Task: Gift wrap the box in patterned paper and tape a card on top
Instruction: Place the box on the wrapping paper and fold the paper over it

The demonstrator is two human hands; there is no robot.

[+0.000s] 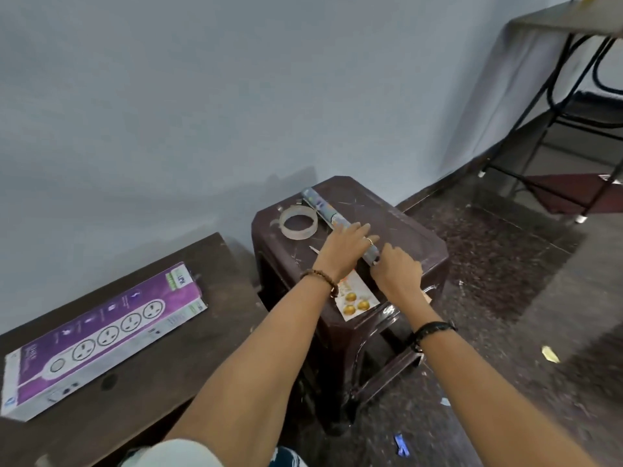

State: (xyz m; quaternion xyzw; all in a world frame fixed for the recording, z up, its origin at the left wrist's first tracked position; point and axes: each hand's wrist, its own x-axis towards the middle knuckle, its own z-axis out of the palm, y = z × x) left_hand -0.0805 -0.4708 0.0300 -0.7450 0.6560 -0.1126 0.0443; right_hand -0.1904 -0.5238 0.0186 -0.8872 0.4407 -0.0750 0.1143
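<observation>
Two bare forearms reached forward from the bottom of the view toward a dark plastic stool point(404, 230). On it, the left hand point(344, 246) lay over a roll of patterned paper point(320, 205), fingers extended along the roll and pressing it down. Just beside it, the right hand point(397, 269) had curled its fingers round the roll's near end, apparently pinching the loose edge, though that contact was hard to make out. Beneath both wrists lay a card point(357, 298) printed with gold ornaments. Beyond the left fingertips sat a ring of clear tape point(299, 222), close against the roll. Well off to the left of the grip, the purple box point(101, 338) rested flat on a wooden bench point(188, 365), still unwrapped. To unroll cleanly, the left hand should probably anchor the roll while the right draws the edge straight.
</observation>
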